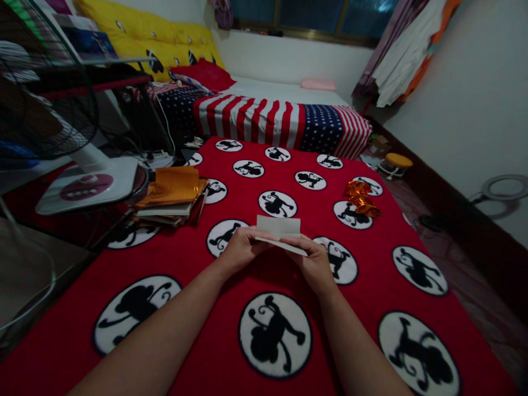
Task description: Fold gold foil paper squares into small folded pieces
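Note:
Both hands hold a pale sheet of paper (279,225) with a crease across it, its far part standing up and its near part lying flatter. My left hand (242,248) is closed on the left end of the paper. At the right end my right hand (311,258) grips it, fingers lying over the fold and the thumb hidden. Left of my hands sits a stack of papers (165,212) with orange-gold sheets (177,184) on top. Over to the right lie shiny orange foil pieces (362,199), folded or crumpled.
A red cover with black monkey figures in white circles (274,335) spreads under everything. A fan (88,176) stands at the left. Behind is a bed with a striped, starred cover (264,115). A yellow-topped stool (398,160) is on the floor at right.

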Tool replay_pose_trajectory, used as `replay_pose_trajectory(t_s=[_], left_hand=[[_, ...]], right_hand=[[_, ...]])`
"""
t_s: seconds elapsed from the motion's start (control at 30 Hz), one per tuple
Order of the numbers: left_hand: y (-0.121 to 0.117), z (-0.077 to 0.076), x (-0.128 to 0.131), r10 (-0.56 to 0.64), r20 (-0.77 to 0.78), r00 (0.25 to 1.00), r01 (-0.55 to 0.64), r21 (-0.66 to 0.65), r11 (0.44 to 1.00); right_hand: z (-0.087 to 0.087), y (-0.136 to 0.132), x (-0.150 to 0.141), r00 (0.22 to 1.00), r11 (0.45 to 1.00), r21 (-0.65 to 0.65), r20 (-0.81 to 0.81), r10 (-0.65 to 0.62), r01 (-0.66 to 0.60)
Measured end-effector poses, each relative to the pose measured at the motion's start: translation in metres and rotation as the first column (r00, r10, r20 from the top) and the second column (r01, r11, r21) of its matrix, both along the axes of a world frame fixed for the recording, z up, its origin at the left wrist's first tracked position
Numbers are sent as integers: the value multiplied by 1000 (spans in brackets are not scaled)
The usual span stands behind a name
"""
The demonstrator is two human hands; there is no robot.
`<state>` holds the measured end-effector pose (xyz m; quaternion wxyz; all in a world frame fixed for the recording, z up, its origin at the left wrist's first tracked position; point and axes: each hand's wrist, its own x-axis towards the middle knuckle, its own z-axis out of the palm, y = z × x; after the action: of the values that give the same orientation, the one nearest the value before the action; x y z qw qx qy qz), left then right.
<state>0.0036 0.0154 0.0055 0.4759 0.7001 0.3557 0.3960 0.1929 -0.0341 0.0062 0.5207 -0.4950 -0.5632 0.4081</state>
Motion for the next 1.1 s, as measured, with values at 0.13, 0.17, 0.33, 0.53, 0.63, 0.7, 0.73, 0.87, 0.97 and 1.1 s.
replay_pose_trajectory(t_s=[0.13, 0.17, 0.33, 0.53, 0.63, 0.7, 0.73, 0.87, 0.97, 1.1], left_hand=[[2, -2, 0, 38, 28, 999, -37, -8, 999], [2, -2, 0, 36, 25, 999, -36, -17, 999], [1, -3, 1, -18, 3, 1000, 18, -143, 990], [-1, -2, 3, -13, 166, 986, 91, -473, 876], [-1, 0, 4, 39, 173, 984, 52, -492, 869], [-1, 1, 5, 59, 189, 980, 43, -496, 867], [-1, 2, 5, 62, 201, 978, 47, -495, 867], [-2, 5, 6, 67, 224, 972, 50, -480, 876], [-1, 4, 6, 68, 206, 976, 36, -462, 886], [2, -3, 4, 69, 144, 987, -9, -385, 923]], right_hand=[[-3, 0, 0, 997, 1000, 6, -73, 12, -12], [-4, 0, 0, 995, 1000, 3, -100, 2, -2], [-6, -1, 0, 993, 998, 8, -97, -66, 67], [-2, -1, 1, 994, 993, 50, -38, -105, 107], [0, 0, 2, 997, 996, 33, -32, -77, 78], [1, 0, 2, 998, 998, 18, -21, -64, 65], [0, 0, 2, 998, 998, 12, -16, -63, 63], [-1, 1, 3, 996, 996, -32, -38, -79, 78], [-4, 1, 4, 992, 991, -94, -76, -100, 93], [-4, 2, 3, 988, 986, -126, -96, -122, 110]])
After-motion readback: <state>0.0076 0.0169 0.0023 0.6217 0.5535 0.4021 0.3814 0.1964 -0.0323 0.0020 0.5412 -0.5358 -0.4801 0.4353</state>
